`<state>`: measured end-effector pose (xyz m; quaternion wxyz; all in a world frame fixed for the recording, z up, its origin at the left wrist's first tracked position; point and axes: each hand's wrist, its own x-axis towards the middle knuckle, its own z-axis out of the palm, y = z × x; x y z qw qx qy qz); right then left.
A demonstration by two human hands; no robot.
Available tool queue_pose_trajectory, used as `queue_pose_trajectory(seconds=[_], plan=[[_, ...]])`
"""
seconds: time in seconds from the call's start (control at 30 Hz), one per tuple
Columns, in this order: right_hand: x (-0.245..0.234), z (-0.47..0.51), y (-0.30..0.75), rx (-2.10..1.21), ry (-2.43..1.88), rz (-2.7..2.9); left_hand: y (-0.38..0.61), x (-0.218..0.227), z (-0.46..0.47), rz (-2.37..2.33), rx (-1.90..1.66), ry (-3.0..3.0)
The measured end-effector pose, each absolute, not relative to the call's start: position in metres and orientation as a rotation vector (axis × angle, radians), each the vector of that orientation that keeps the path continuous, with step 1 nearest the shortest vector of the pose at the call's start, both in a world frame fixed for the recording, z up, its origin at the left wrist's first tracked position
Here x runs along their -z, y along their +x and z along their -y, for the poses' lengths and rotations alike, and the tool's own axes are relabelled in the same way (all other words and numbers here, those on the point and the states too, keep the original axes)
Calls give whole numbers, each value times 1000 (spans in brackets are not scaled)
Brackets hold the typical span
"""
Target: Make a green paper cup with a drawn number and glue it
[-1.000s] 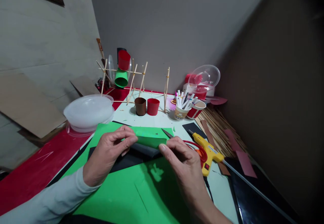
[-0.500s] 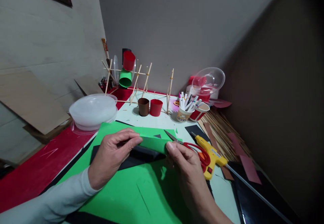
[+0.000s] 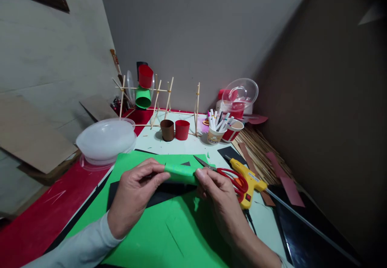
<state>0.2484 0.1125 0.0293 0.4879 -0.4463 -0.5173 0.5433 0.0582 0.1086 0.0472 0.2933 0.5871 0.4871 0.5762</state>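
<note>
Between my two hands is a curved strip of green paper (image 3: 180,172), held above the work surface. My left hand (image 3: 136,197) pinches its left end between thumb and fingers. At the other end my right hand (image 3: 219,195) grips it, some fingers hidden behind. Below lie a black paper piece (image 3: 163,194) and a large green sheet (image 3: 151,231). Scissors with red handles (image 3: 232,175) rest just beyond my right hand, open blades pointing left. Beside them lies a yellow hot glue gun (image 3: 246,179).
A brown paper cup (image 3: 167,130) and a red one (image 3: 182,130) stand ahead, before a stick frame (image 3: 169,98). Marker pens fill a printed cup (image 3: 214,137). Plastic lids (image 3: 105,139) sit at left. Wooden sticks (image 3: 256,151) and a black sheet (image 3: 305,227) lie right.
The green strip has been rolled more, its upper edge now curving over and showing bluish marks. Both hands keep their hold. The view has shifted slightly to the right.
</note>
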Motion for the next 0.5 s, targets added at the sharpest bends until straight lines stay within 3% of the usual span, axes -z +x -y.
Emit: queue_pose_trajectory(seconds=[0.5], plan=[[-33, -112, 249, -1303, -1109, 1195, 60, -48, -102, -1335, -1426, 1279]])
